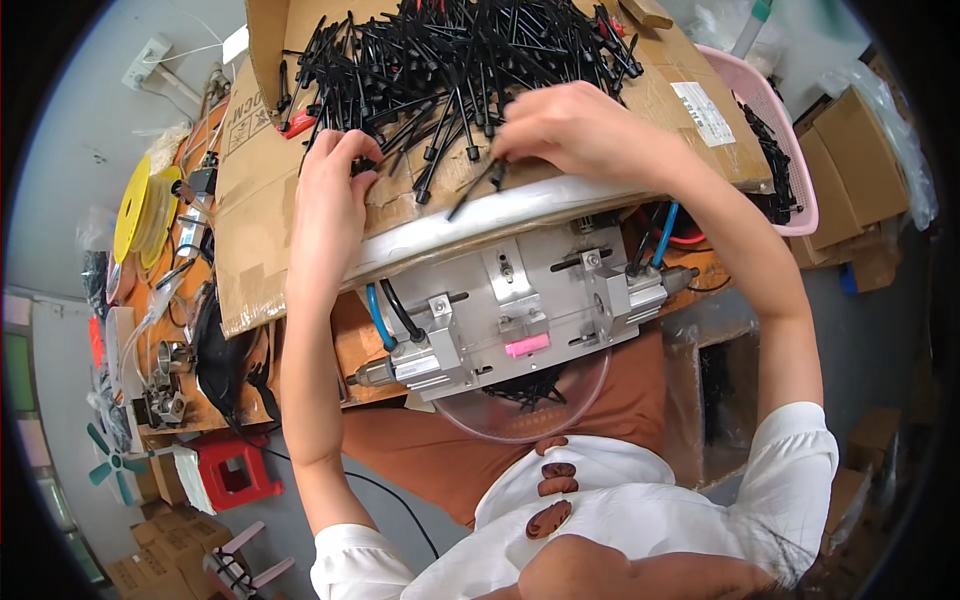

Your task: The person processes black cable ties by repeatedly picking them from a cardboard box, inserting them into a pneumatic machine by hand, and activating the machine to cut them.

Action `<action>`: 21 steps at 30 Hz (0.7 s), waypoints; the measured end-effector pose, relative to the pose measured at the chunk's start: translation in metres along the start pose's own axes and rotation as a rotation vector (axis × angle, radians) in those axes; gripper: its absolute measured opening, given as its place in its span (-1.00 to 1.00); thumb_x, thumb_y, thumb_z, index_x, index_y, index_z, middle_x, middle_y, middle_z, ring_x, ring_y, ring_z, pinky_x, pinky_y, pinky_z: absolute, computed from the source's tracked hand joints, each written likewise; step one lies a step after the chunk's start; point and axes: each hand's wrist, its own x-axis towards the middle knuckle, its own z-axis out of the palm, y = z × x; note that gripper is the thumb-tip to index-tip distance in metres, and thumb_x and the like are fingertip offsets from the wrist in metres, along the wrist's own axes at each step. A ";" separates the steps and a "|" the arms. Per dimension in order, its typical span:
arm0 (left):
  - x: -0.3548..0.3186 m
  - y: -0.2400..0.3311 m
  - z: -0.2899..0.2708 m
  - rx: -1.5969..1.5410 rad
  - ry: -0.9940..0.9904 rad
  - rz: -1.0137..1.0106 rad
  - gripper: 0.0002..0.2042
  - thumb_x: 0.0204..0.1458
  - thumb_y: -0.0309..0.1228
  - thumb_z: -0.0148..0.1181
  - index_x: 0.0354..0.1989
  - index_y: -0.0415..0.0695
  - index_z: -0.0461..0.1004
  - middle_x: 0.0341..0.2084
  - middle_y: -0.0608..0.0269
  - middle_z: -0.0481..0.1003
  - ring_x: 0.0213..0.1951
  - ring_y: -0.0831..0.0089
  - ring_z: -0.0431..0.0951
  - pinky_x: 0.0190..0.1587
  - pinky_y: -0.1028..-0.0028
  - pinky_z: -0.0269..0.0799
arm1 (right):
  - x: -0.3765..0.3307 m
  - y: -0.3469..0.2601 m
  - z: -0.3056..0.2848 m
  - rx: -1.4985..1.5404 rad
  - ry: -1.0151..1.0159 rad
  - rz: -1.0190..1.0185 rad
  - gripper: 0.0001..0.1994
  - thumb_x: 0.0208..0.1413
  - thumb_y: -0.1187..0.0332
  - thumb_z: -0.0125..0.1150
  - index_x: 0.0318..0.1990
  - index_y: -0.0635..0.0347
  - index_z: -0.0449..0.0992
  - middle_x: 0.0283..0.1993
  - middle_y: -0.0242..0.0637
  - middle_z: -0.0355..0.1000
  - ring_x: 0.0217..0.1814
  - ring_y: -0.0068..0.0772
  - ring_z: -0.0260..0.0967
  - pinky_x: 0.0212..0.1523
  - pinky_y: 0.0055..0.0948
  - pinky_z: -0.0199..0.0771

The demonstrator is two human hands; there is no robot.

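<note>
A large heap of thin black rod-like parts with thicker ends lies on a cardboard sheet. At the heap's near left edge, my left hand has its fingers curled closed; a small dark bit shows at the fingertips, too little to name. My right hand is at the heap's near right side, slightly blurred. Its thumb and fingers are pinched together on a thin black rod-like part, which hangs just below the fingertips. Nearer to me stands a metal fixture with a cylinder on each side and a pink piece.
A white rolled edge borders the cardboard in front of the fixture. Below the fixture, a clear round bowl holds black parts. A pink basket stands at the right. Yellow spools and cables lie at the left.
</note>
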 end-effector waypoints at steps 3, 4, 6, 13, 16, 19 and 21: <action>-0.005 -0.012 -0.001 0.051 0.027 0.038 -0.81 -0.06 -0.68 0.15 -0.26 -0.21 0.41 -0.43 0.19 0.39 -0.43 0.36 0.41 -0.31 0.44 0.38 | 0.017 0.016 0.012 0.092 0.111 -0.020 -0.88 -0.05 0.50 0.24 -0.30 0.23 0.59 -0.45 -0.22 0.46 -0.36 -0.18 0.44 -0.35 -0.32 0.43; -0.006 -0.012 0.000 0.061 0.042 0.071 -0.83 -0.05 -0.69 0.14 -0.28 -0.22 0.41 -0.44 0.18 0.41 -0.42 0.37 0.44 -0.31 0.45 0.38 | 0.020 0.020 0.011 0.143 0.167 -0.005 -0.85 -0.03 0.50 0.24 -0.25 0.24 0.58 -0.40 -0.19 0.50 -0.36 -0.17 0.46 -0.33 -0.37 0.45; -0.017 -0.007 -0.008 0.009 0.067 0.029 -0.84 -0.04 -0.69 0.13 -0.28 -0.23 0.41 -0.44 0.18 0.43 -0.42 0.38 0.45 -0.31 0.45 0.39 | 0.014 0.014 -0.004 0.312 0.186 0.174 -0.86 0.03 0.47 0.24 -0.24 0.27 0.59 -0.41 -0.26 0.54 -0.42 -0.45 0.47 -0.35 -0.54 0.45; -0.058 0.022 -0.044 -0.163 -0.198 -0.025 -0.86 -0.04 -0.67 0.11 -0.28 -0.26 0.44 -0.44 0.12 0.42 -0.40 0.29 0.47 -0.31 0.41 0.39 | -0.019 -0.013 -0.023 0.846 0.176 0.532 -0.67 0.14 0.27 0.22 -0.06 0.35 0.50 -0.30 -0.14 0.55 -0.36 -0.54 0.49 -0.35 -0.61 0.49; -0.071 0.025 -0.043 -0.124 -0.108 -0.040 -0.82 -0.05 -0.67 0.14 -0.24 -0.24 0.46 -0.43 0.14 0.40 -0.43 0.31 0.45 -0.30 0.42 0.38 | -0.026 -0.028 -0.015 1.109 0.435 0.431 -0.59 0.16 0.19 0.20 -0.01 0.39 0.41 -0.17 0.03 0.51 -0.21 -0.27 0.54 -0.38 -0.53 0.55; -0.094 0.050 -0.028 -0.081 0.098 -0.082 -0.66 -0.09 -0.69 0.18 -0.09 -0.21 0.47 -0.39 0.16 0.42 -0.39 0.32 0.43 -0.28 0.42 0.38 | -0.041 -0.037 -0.024 0.936 0.469 0.558 -0.51 0.25 0.08 0.03 0.08 0.37 0.39 -0.02 -0.02 0.48 0.00 -0.25 0.49 -0.24 -0.56 0.55; -0.121 0.077 -0.012 -0.099 0.265 -0.144 -0.47 -0.15 -0.73 0.21 0.10 -0.18 0.40 -0.38 0.16 0.42 -0.34 0.31 0.41 -0.26 0.40 0.37 | -0.054 -0.041 -0.028 0.909 0.539 0.511 -0.62 0.30 0.21 -0.03 0.06 0.38 0.39 -0.08 -0.02 0.50 -0.08 -0.26 0.52 -0.35 -0.60 0.51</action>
